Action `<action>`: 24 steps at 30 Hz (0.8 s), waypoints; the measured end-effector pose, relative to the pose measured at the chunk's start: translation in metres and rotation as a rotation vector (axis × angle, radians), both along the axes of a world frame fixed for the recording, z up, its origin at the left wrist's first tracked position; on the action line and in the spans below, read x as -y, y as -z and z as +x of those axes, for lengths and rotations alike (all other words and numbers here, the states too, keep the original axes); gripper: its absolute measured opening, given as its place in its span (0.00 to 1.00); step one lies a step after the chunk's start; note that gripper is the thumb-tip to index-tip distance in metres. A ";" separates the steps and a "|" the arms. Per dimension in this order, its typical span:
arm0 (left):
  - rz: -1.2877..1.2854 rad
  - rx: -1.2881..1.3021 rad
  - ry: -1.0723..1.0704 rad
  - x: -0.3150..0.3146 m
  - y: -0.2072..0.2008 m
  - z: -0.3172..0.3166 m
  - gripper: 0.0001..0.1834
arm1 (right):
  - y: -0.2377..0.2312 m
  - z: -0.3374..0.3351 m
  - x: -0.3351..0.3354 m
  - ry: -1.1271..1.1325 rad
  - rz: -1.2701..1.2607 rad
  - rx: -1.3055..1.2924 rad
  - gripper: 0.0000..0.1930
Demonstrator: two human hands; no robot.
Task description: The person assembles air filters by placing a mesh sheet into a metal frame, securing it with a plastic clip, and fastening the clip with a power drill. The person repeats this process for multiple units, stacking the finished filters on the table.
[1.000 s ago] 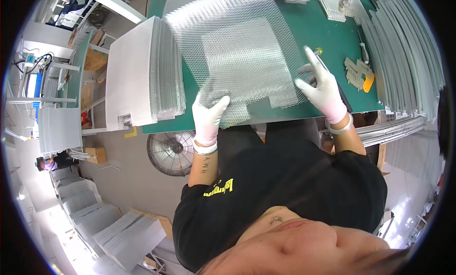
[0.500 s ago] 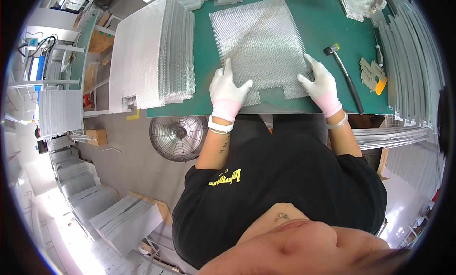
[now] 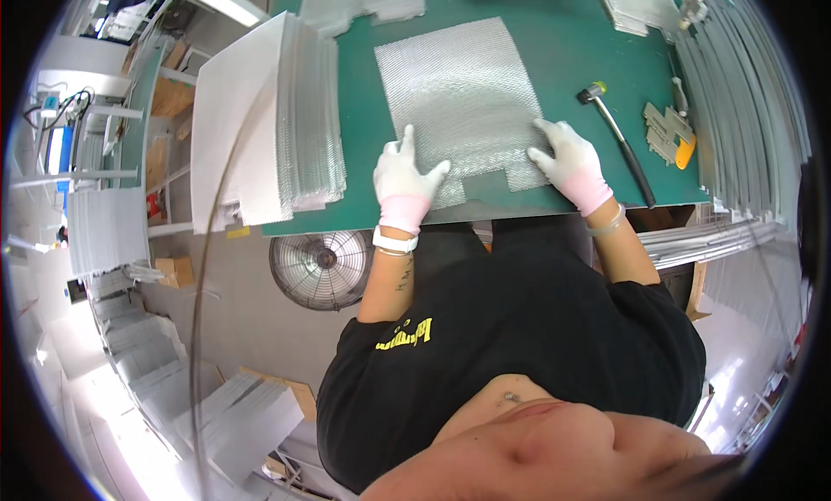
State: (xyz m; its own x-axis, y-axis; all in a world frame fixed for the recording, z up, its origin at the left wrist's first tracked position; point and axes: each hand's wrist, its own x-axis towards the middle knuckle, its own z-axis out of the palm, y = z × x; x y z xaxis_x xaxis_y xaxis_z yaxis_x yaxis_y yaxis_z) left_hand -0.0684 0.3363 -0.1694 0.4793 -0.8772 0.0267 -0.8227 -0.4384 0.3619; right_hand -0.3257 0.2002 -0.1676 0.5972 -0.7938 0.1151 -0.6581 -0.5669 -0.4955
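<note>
A silvery metal mesh sheet (image 3: 463,90) with a notch in its near edge lies flat on the green tabletop (image 3: 355,146). At its near left corner rests my left hand (image 3: 405,179), in a white glove with a pink cuff, index finger stretched along the side and thumb spread over the mesh. My right hand (image 3: 570,161), gloved alike, touches the near right corner, its fingers reaching along the edge and its thumb apart on the mesh. Both hands are open. The undersides of the fingers are hidden.
A tall stack of mesh sheets (image 3: 307,129) stands left. To the right lie a mallet (image 3: 619,137), a grey notched piece (image 3: 665,135) with a yellow part, and a screwdriver (image 3: 679,96). Long panels (image 3: 736,111) line the right side. A round fan (image 3: 322,263) stands below the table edge.
The whole view has shifted slightly. My right hand has moved a little inward, its thumb now over the mesh. A thin dark strand now crosses the left side.
</note>
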 end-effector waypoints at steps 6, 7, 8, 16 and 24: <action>0.055 0.180 0.051 0.012 -0.021 0.005 0.50 | -0.028 -0.050 0.045 0.098 -0.182 0.009 0.16; 0.029 0.291 0.130 0.012 -0.015 0.012 0.49 | -0.042 -0.069 0.060 0.169 -0.240 0.021 0.17; 0.052 0.224 0.186 0.013 -0.008 0.017 0.49 | -0.029 -0.105 0.086 0.233 -0.375 -0.039 0.17; 0.004 0.220 0.221 -0.025 -0.024 -0.022 0.41 | -0.019 -0.170 0.139 0.235 -0.317 -0.617 0.10; -0.037 -0.922 0.424 -0.133 0.021 -0.055 0.18 | -0.037 -0.113 0.061 0.302 -0.369 0.268 0.13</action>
State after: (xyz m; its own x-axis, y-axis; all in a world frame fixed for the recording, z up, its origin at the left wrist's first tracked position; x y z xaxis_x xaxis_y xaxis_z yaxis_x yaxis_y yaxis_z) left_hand -0.1233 0.4694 -0.1906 -0.0241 -0.9860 -0.1653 -0.3007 -0.1505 0.9418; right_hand -0.4388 0.1393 -0.1310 0.2599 -0.8038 0.5351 -0.6965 -0.5399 -0.4726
